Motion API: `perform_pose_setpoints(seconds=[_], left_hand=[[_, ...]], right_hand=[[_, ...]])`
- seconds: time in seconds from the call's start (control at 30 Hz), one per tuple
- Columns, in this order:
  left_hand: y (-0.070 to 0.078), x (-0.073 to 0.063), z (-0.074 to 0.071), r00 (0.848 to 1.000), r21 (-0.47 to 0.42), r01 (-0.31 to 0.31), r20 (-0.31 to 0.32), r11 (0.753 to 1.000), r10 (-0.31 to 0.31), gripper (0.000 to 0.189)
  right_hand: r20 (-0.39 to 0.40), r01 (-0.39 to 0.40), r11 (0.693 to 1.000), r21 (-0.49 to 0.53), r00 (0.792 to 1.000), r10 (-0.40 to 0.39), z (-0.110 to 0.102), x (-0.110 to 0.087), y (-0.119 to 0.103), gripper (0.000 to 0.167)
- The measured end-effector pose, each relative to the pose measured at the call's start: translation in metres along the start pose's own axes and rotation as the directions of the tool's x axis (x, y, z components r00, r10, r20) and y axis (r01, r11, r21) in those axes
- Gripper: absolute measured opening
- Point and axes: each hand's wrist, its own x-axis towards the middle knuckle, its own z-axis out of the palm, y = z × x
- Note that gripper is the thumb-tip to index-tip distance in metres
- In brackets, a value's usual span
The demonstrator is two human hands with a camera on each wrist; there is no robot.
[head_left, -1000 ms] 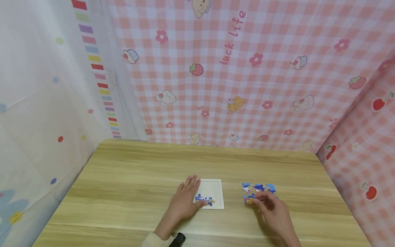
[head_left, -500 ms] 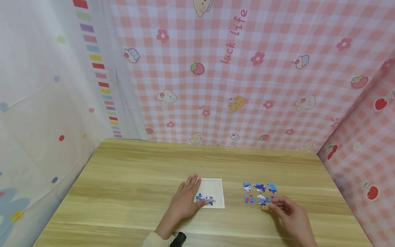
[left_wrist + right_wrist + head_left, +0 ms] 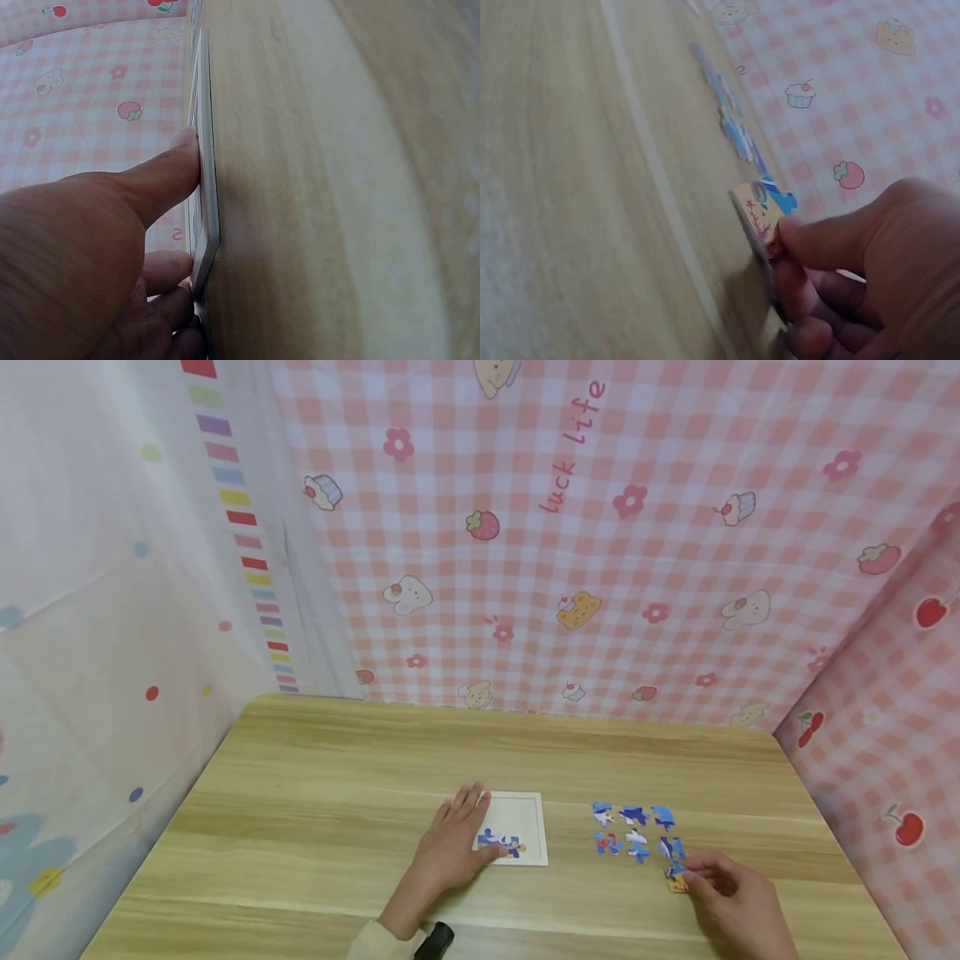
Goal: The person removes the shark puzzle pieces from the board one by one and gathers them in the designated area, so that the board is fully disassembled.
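A white puzzle board (image 3: 521, 814) lies on the wooden table, with a few joined pieces (image 3: 515, 843) in its lower left. My left hand (image 3: 448, 845) rests along the board's left side, fingers straight and thumb on the lower part. In the left wrist view the thumb (image 3: 169, 166) presses the board's face. To the right, my right hand (image 3: 742, 895) pinches a puzzle piece (image 3: 677, 882), sandy yellow with a blue top. The right wrist view shows this piece (image 3: 756, 214) between thumb and fingers, low over the table or touching it; I cannot tell which.
Several loose blue puzzle pieces lie in two rough rows right of the board, among them a dolphin piece (image 3: 633, 815) and a red-and-blue one (image 3: 607, 843). Another loose piece (image 3: 670, 847) lies just beyond the held one. A checked curtain (image 3: 525, 568) hangs behind the table (image 3: 337, 760).
My right hand has moved right and nearer with the yellow-and-blue piece, from the left end of the front row to below its right end. My left hand has stayed on the board.
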Motion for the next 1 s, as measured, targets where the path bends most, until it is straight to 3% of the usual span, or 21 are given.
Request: perform_pose_setpoints(seconds=[0.43, 0.57, 0.8, 1.0], left_hand=[[0.0, -0.001, -0.001, 1.0, 0.005, 0.0, 0.001, 1.0, 0.0, 0.086], [0.0, 0.0, 0.0, 1.0, 0.013, -0.004, 0.002, 1.0, 0.004, 0.086], [0.0, 0.0, 0.0, 1.0, 0.006, -0.005, -0.001, 1.0, 0.005, 0.086], [-0.001, 0.0, -0.001, 1.0, -0.03, -0.003, 0.0, 1.0, 0.003, 0.086]], right_hand=[[-0.034, 0.125, 0.98, -0.154, 0.991, -0.132, 0.001, 0.004, 0.0, 0.015], [-0.045, 0.151, 0.979, -0.135, 0.986, -0.158, 0.002, 0.004, -0.008, 0.016], [-0.063, 0.281, 0.957, -0.07, 0.956, -0.285, 0.012, 0.012, -0.028, 0.02], [-0.01, 0.296, 0.955, -0.021, 0.955, -0.296, 0.027, 0.02, -0.049, 0.021]])
